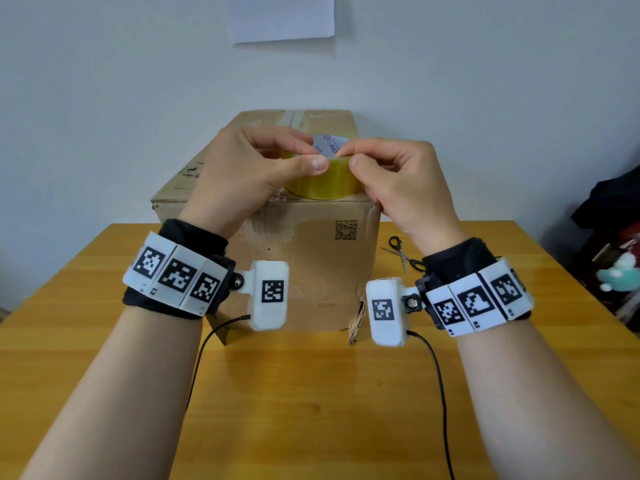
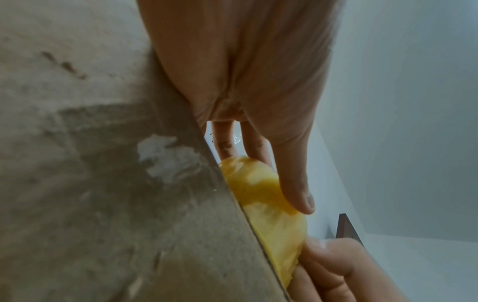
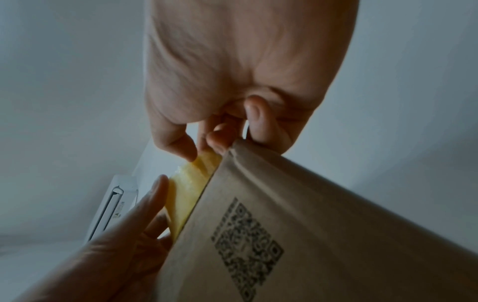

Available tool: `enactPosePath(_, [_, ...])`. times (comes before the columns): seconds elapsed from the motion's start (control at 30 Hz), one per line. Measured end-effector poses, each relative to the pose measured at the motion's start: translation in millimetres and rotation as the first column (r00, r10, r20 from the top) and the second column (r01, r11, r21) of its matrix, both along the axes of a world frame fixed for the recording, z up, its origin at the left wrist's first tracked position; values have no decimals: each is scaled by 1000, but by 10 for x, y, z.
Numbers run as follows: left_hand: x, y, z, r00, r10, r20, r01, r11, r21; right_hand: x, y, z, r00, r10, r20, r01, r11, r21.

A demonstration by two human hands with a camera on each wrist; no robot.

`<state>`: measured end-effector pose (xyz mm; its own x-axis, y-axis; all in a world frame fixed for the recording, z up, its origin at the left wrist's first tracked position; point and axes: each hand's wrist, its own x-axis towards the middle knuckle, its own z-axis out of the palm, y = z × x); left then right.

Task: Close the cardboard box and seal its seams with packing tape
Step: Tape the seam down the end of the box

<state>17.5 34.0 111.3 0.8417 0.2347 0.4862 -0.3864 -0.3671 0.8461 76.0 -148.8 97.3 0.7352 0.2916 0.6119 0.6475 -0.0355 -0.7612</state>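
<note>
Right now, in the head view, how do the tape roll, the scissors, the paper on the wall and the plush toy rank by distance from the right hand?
1. Tape roll: touched by the right hand, on top of the box.
2. Scissors: on the table, just below that hand's wrist.
3. Plush toy: far right edge.
4. Paper: high on the wall.

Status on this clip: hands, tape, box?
Left hand grips tape roll on closed box. Right hand picks at the roll's edge. Scissors lie beside, nothing blocking.
</note>
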Motion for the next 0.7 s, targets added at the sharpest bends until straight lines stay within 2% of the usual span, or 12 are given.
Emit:
enactPosePath(0.37, [0,-8,-2,1000,0,13,0,1000,-8,-23,0,52,999,-22,23,24,998,-59])
enactPosePath(0.5, [-4,-29,0,1000,3,23,-3,1000,1,-11,30,36,996,-79,34,81,996,-45])
enactPosePath(0.7, [-5,-12,-2,1000,-1,15,2,1000,-8,-15,-20,31,1000,5,-23,-5,999,-36])
